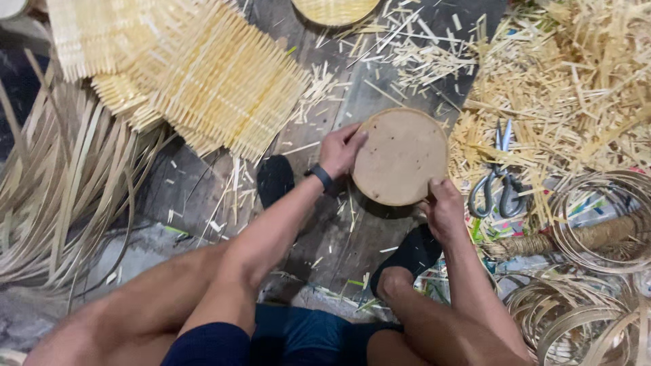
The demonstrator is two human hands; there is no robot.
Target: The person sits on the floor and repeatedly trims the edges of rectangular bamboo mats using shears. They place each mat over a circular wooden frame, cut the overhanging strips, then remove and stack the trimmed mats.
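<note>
1. Here, the left hand (341, 149) curls its fingers over the upper left edge of a round, flat, tan wooden disc (400, 157), gripping it.
2. The right hand (444, 210) clamps the disc's lower right edge, thumb on top.
3. The disc sits at the centre of the frame, over a dark plank floor (339, 237), between the person's black-socked feet.
4. It looks to me like the positioning stage: the disc is being steadied or turned, and any next move calls for an even two-handed hold.
5. Right of centre, steel scissors (498, 177) lie on pale bamboo offcuts (576, 81).
6. Coiled thin bamboo hoops (597, 224) fill the lower right; woven bamboo mats (203, 74) lie upper left.
</note>
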